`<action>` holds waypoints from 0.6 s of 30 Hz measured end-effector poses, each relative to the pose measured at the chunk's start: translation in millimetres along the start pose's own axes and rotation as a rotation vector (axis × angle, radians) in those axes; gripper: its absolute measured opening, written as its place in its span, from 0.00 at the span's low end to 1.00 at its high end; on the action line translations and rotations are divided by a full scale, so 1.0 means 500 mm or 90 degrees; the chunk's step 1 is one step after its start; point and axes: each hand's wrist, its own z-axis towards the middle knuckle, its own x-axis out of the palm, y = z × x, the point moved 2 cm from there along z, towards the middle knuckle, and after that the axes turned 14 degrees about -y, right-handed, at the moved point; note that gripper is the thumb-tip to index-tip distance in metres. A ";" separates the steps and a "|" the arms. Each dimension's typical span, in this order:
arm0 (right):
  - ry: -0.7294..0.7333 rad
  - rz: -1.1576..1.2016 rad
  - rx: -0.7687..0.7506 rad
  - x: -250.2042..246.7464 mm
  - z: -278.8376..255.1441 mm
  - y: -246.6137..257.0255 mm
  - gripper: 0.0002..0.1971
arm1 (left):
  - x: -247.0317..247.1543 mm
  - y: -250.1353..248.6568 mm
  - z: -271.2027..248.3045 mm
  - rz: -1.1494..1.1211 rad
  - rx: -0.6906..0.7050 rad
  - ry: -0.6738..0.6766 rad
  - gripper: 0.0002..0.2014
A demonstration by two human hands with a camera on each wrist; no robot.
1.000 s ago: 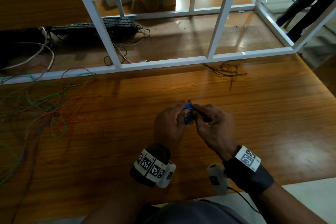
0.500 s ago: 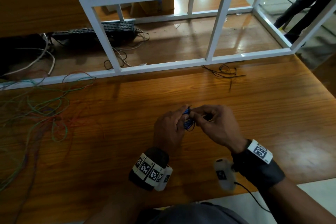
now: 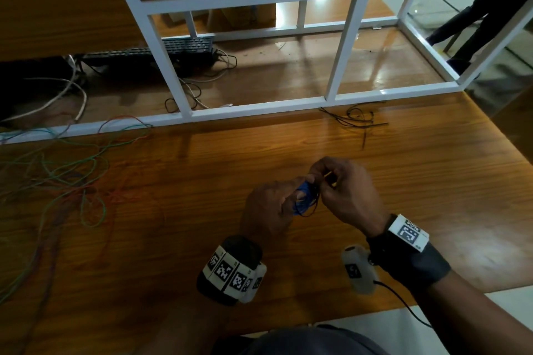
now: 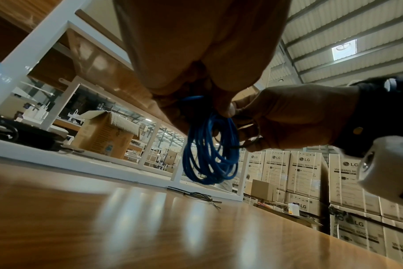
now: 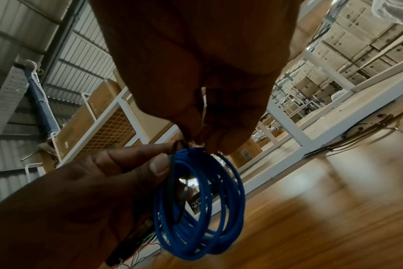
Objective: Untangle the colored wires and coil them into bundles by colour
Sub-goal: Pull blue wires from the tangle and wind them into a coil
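A small coil of blue wire (image 3: 302,201) hangs above the wooden table (image 3: 403,181), between both hands. My left hand (image 3: 291,196) holds the blue coil (image 5: 200,209) at its top, thumb pressed against the strands. My right hand (image 3: 320,179) pinches a thin black tie (image 4: 253,141) that loops round the top of the coil (image 4: 209,154). The same black tie (image 5: 173,182) runs down beside the left thumb. A loose tangle of green and red wires (image 3: 63,179) lies spread at the table's left.
Several spare black ties (image 3: 357,119) lie at the far edge, by the white frame (image 3: 259,108). Behind the frame sit a keyboard (image 3: 173,49) and white cables (image 3: 57,95). A person's dark legs (image 3: 484,23) stand at the far right.
My right wrist has swung out to the right while its fingers kept working at the top of the coil. The left hand still holds the blue coil in about the same place.
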 end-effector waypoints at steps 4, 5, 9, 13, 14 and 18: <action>-0.025 -0.010 -0.030 -0.015 0.006 0.000 0.05 | -0.003 0.000 0.011 -0.036 0.003 0.036 0.19; -0.026 -0.011 -0.035 -0.020 0.009 0.002 0.04 | -0.004 -0.001 0.016 -0.036 0.008 0.039 0.19; -0.048 -0.012 -0.038 -0.045 0.020 0.016 0.04 | -0.008 -0.004 0.032 -0.045 0.012 0.041 0.20; -0.050 0.010 0.000 -0.061 0.033 0.016 0.04 | -0.007 -0.019 0.032 -0.123 -0.010 0.046 0.23; -0.043 0.016 0.010 -0.061 0.035 0.014 0.04 | -0.005 -0.023 0.031 -0.135 -0.011 0.050 0.24; -0.044 0.025 0.026 -0.055 0.029 0.010 0.04 | -0.009 -0.025 0.031 -0.111 -0.013 0.043 0.22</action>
